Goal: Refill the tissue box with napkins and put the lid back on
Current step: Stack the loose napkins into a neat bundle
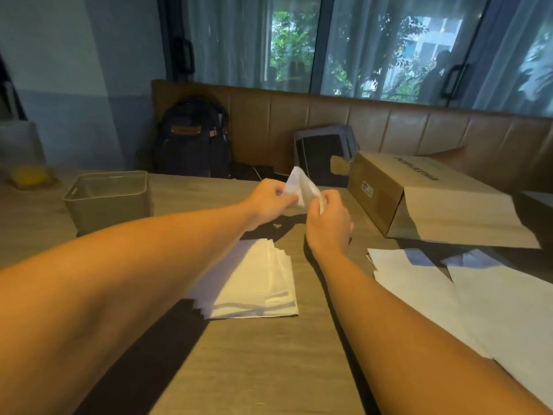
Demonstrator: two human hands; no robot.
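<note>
Head view: the only camera (wide-angle, so the edges bend).
Left hand: centre of the frame, thumb and fingers pinching the left edge of a white napkin.
Right hand: just to the right, fingers curled on the same napkin's right edge.
Grip: both are closed on that one sheet, which is held above the tabletop.
Napkin: peaked upward between the hands, partly folded (whether it is being opened or folded I cannot tell).
Stack of napkins: flat on the tabletop below the hands in the frame, edges fanned, long axis running roughly up and down the frame.
Tissue box: left of centre, upright, its top open with no lid on it; it looks empty, though the inside is only partly visible.
Lid: not identified; a grey-framed dark panel leaning on the bench behind might be it, but I cannot tell.
Key relation: the box lies left of both hands at about their height in the frame, well apart from them. The left hand is nearer, and the box's long side runs across the frame.
Judgement: filling has not begun, so napkins would need to be carried leftward and turned to match that long side.
Right of frame: a cardboard carton on its side, with white sheets below it.
</note>
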